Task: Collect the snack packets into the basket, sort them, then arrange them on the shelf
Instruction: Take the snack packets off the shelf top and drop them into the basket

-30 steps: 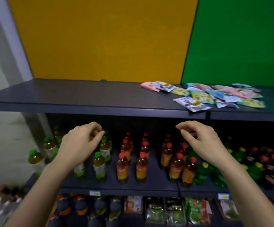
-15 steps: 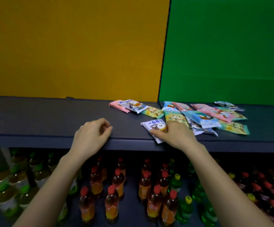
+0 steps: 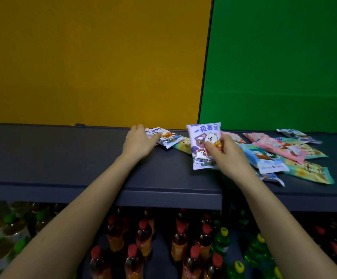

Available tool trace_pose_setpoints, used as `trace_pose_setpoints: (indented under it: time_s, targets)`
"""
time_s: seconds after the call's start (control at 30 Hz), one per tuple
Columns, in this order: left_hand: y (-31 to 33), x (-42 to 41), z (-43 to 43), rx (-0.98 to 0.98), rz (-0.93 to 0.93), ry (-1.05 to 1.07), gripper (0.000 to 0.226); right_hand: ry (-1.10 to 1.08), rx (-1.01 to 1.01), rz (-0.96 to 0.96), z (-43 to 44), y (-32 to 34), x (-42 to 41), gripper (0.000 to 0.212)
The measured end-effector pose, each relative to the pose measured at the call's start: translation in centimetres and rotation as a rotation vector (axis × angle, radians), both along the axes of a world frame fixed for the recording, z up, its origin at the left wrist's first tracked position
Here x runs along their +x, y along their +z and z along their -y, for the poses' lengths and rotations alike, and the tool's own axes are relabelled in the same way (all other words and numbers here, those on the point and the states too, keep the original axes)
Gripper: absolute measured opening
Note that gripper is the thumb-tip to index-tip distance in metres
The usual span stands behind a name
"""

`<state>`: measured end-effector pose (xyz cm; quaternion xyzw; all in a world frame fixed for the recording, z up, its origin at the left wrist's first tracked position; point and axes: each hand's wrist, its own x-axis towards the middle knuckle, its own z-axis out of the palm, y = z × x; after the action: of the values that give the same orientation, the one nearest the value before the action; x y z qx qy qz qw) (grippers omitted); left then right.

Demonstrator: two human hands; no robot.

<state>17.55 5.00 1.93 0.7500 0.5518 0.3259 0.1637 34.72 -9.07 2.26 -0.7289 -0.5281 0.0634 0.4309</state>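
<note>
The right hand [image 3: 229, 156] now holds the white packet [image 3: 204, 147] upright, lifted off the shelf [image 3: 63, 154]. The left hand [image 3: 138, 142] has reached forward onto another packet [image 3: 166, 136].

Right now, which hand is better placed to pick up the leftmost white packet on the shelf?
Left. The left hand touches the leftmost white packet, while the right hand is occupied, gripping a white cartoon packet upright above the shelf.

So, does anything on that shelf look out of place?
Yes: the snack packets lie in a loose, overlapping heap at odd angles on the top shelf, unlike the bottles standing in rows below; the right hand grips one white packet.
</note>
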Motion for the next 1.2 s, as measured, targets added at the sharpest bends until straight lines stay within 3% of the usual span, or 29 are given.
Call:
trace_pose_setpoints:
  time_s: [0.13,0.23,0.33,0.37,0.5,0.6,0.77,0.93,1.03,1.2]
  targets:
    - [0.0,2.2,-3.0,-0.157,-0.028,0.082,0.093,-0.017,0.026,-0.032,-0.5,0.1,1.2,0.036]
    - [-0.1,2.8,-4.3,-0.197,-0.06,0.125,0.103,-0.033,0.023,-0.053,-0.7,-0.3,1.9,0.036]
    - [-0.3,2.6,-6.1,-0.299,0.043,0.097,0.117,-0.052,0.026,-0.061,-0.8,-0.6,2.4,0.036]
    - [-0.3,2.5,-6.2,-0.31,0.074,0.091,0.115,-0.051,0.025,-0.064,-0.8,-0.7,2.5,0.037]
    - [-0.2,2.2,-5.7,-0.206,0.209,0.076,0.069,-0.059,0.022,-0.053,-1.0,-0.7,2.4,0.038]
    - [0.3,1.3,-5.5,-0.187,0.628,-0.063,0.057,-0.04,0.044,-0.053,-1.2,-0.6,1.9,0.037]
    - [2.0,-2.7,-2.9,-0.101,0.981,-0.144,0.024,0.075,0.103,-0.111,-2.1,-0.2,-0.6,0.036]
    - [2.1,-12.5,2.3,0.03,1.054,-0.037,0.007,0.299,0.118,-0.2,-3.8,0.1,-7.2,0.03]
    - [0.5,-20.6,7.4,0.177,1.002,0.142,0.002,0.512,0.081,-0.268,-4.4,-0.4,-13.9,0.018]
    - [-3.6,-33.2,17.5,0.268,0.936,0.494,0.009,0.845,-0.022,-0.348,-3.6,-2.2,-26.2,0.023]
